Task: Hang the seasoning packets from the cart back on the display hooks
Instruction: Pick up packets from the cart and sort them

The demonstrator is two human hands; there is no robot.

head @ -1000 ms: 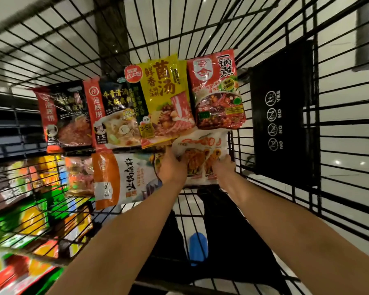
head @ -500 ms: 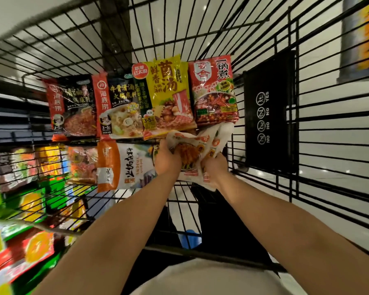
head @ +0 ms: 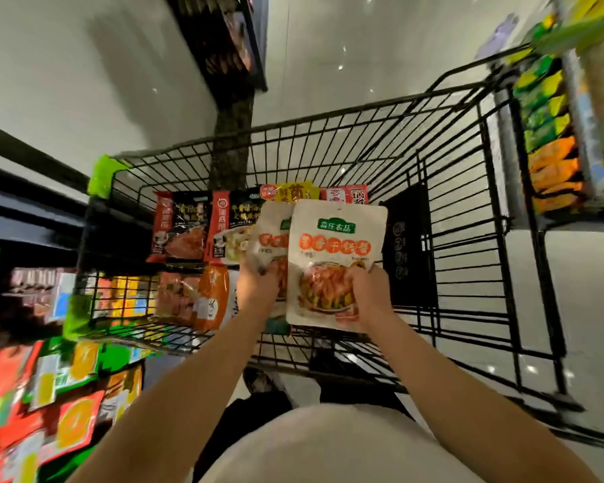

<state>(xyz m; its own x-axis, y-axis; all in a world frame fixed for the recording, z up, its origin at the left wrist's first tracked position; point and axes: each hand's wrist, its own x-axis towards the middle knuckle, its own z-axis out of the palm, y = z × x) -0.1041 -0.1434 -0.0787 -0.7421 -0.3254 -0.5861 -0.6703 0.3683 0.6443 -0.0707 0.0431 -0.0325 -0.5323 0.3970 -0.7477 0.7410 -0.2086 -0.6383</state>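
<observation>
Below, more packets (head: 185,228) inside cart (head: 468,238).

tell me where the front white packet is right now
Head view, centre: the front white packet is held upright over the cart by the right hand.

The white packet (head: 335,259) at the front, gripped low down by the right hand (head: 370,291), carries a green badge at its top with pale Chinese characters, too soft to read for certain; beneath it runs a row of orange discs, each bearing one character, blurred; the red-and-black packet (head: 229,231) lying in the cart (head: 468,210) shows 海底捞 down its red strip and what looks like "3-5" near the bottom; the red packet (head: 349,196) behind shows 一锅 in dark characters; the yellow packet (head: 297,193) shows 菌; the black panel (head: 410,245) on the cart's side bears round symbols, unreadable.
</observation>
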